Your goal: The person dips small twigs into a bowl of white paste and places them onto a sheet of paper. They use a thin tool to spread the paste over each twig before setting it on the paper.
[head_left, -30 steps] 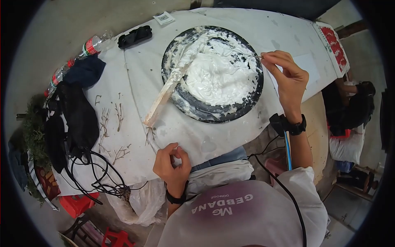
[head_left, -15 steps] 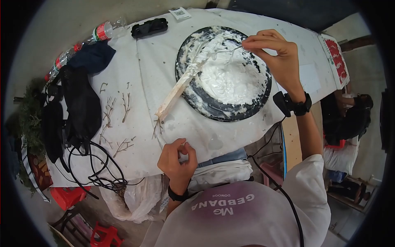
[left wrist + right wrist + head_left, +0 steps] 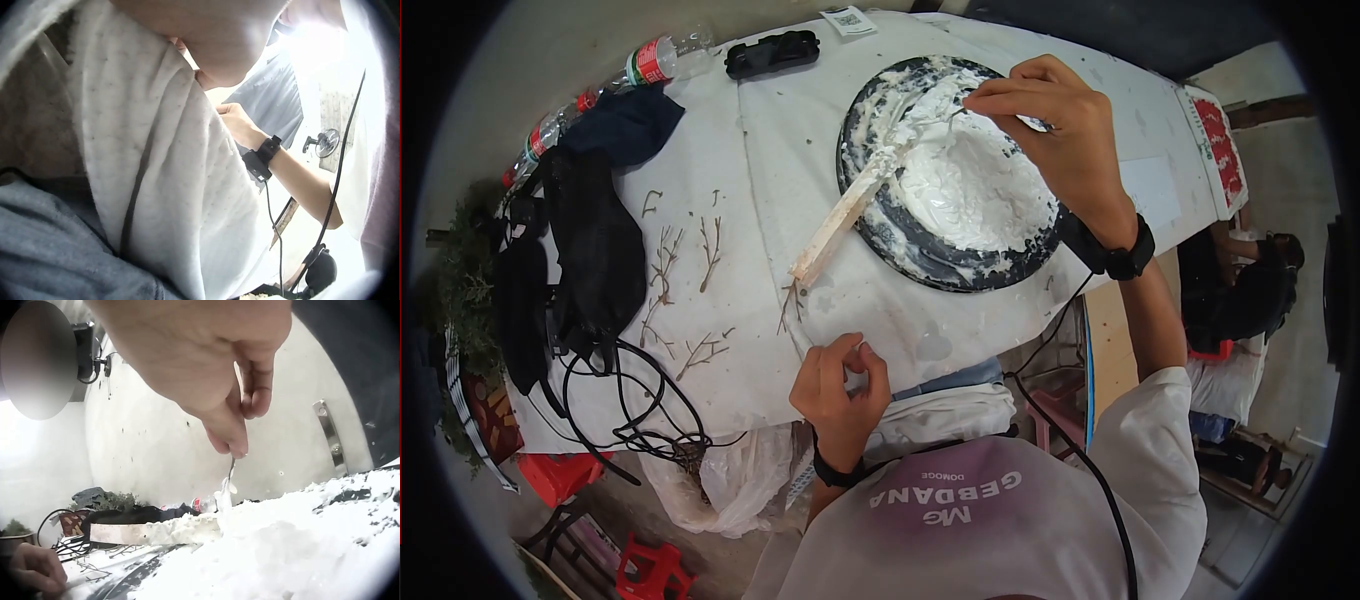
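My right hand (image 3: pixel 1065 140) is over the far side of a round black tray (image 3: pixel 920 268) spread with thick white paste (image 3: pixel 975 185). Thumb and forefinger pinch the end of a thin twig (image 3: pixel 232 467). Its lower part is coated in paste and dips toward the heap in the right wrist view. A flat wooden stick (image 3: pixel 835 233), paste-smeared at its upper end, leans on the tray's left rim. My left hand (image 3: pixel 840 395) hangs at the table's near edge, fingers loosely curled, holding nothing visible.
Several bare twigs (image 3: pixel 664 265) lie on the white-covered table, left of the tray. Beyond them are a black bag (image 3: pixel 595 250), tangled cables (image 3: pixel 665 400) and plastic bottles (image 3: pixel 650 62). A black case (image 3: pixel 772 54) lies at the back. A red-and-white box (image 3: pixel 1215 150) stands far right.
My right hand has moved left from the tray's right rim to over the paste, bringing the twig with it. The left hand has stayed near the table edge, its fingers still loosely curled.
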`<state>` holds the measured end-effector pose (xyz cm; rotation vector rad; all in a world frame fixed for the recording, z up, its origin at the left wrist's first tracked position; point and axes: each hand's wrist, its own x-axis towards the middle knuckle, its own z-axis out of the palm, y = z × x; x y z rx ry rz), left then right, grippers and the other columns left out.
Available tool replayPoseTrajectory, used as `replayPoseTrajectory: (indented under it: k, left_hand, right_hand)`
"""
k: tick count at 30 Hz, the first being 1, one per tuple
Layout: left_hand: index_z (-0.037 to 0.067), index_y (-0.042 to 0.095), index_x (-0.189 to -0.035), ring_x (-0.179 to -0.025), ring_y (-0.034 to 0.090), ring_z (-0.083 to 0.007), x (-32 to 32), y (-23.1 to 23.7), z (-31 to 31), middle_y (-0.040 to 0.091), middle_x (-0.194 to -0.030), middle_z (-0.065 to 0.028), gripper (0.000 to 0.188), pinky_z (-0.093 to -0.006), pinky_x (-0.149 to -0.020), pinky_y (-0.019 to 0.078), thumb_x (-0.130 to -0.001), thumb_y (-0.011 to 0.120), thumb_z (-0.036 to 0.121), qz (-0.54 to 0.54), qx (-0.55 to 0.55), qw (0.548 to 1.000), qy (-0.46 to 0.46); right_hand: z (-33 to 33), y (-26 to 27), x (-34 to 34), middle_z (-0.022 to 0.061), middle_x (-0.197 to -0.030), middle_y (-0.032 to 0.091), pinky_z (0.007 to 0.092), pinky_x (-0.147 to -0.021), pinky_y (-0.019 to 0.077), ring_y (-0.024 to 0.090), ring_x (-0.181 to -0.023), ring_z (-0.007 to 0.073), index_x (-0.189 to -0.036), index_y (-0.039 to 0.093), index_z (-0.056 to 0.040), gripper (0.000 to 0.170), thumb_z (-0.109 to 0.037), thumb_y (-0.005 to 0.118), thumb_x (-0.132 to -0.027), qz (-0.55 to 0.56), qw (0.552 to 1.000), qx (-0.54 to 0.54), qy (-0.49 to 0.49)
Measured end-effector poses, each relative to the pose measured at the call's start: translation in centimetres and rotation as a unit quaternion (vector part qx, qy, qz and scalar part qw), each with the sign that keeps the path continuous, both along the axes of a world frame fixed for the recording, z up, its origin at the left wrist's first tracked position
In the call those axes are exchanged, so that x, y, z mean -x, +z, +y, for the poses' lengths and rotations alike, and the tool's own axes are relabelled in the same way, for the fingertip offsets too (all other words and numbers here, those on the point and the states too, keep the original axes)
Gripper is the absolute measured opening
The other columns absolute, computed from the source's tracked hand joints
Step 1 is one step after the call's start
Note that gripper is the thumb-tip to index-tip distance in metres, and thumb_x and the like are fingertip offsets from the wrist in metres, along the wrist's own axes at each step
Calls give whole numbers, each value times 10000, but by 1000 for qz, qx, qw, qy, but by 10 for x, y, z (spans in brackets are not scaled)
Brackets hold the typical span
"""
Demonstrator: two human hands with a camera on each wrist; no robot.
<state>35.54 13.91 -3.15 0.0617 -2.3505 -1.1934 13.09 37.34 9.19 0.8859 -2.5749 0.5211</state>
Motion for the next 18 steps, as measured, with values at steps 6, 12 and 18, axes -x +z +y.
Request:
replayPoseTrajectory:
  k: [6, 12, 18]
  left_hand:
    - [37, 724, -1034, -537, 562, -176, -1, -1, 0, 573, -665, -32, 276, -307, -481, 422, -795, 751, -99, 1, -3, 1000, 0]
    - [35, 726, -1027, -542, 554, -161, -2, -1, 1, 586, -677, -32, 247, -300, -494, 411, -814, 753, -88, -3, -4, 1000, 2]
    - [34, 737, -1019, -546, 536, -124, -4, 0, 2, 612, -691, -31, 186, -276, -511, 381, -858, 752, -59, -22, -18, 1000, 8]
  right_hand:
    - [23, 16, -8, 34, -1055, 848, 301, -922, 580, 710, -1057, 188, -1096, 887, -128, 292, 37, 846, -858, -31, 996, 82, 1]
    - [50, 16, -12, 55, -1067, 845, 322, -992, 551, 712, -1089, 180, -1103, 884, -119, 273, 39, 830, -887, -79, 984, 157, -21]
    - [69, 11, -24, 71, -1084, 842, 327, -1011, 559, 730, -1112, 189, -1108, 880, -117, 240, 12, 829, -913, -102, 973, 203, -51]
